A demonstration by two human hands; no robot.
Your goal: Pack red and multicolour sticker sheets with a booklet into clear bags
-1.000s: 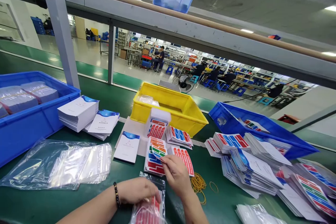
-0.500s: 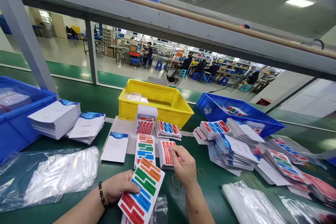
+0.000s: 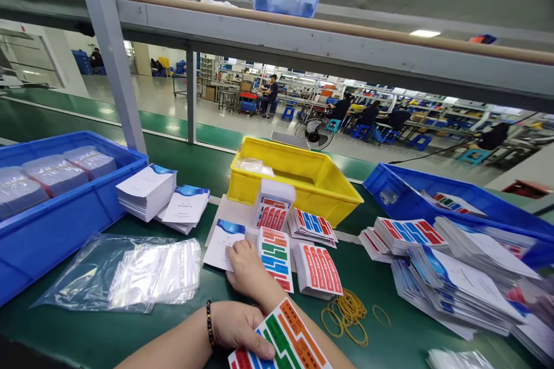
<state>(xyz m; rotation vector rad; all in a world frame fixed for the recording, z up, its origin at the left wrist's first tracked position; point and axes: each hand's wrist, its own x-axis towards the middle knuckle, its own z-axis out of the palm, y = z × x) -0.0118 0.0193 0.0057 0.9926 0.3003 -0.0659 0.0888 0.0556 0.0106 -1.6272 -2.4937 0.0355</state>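
Low in the view, my left hand (image 3: 242, 328), with a beaded bracelet at the wrist, is closed on a sticker sheet (image 3: 285, 337) with orange, green, blue and red strips, its thumb on top. My right hand (image 3: 249, 268) reaches across above it, fingers curled at the right edge of a white booklet (image 3: 225, 239) with a blue top; the fingertips' undersides are hidden. Beside that hand lies a pile of multicoloured sticker sheets (image 3: 276, 256). Right of it is a stack of red-striped label cards (image 3: 320, 270). Behind stands an upright stack of cards (image 3: 273, 207).
A yellow bin (image 3: 298, 190) stands behind the piles, with blue bins (image 3: 82, 196) at left and right. Clear plastic bags (image 3: 156, 274) lie at left. Rubber bands (image 3: 346, 314) and booklet stacks (image 3: 463, 282) are at right. A shelf beam (image 3: 303, 34) crosses above.
My right hand has moved left from the red-striped label cards to the white booklet. The left hand has come lower with the sticker sheet. The view has swung left.
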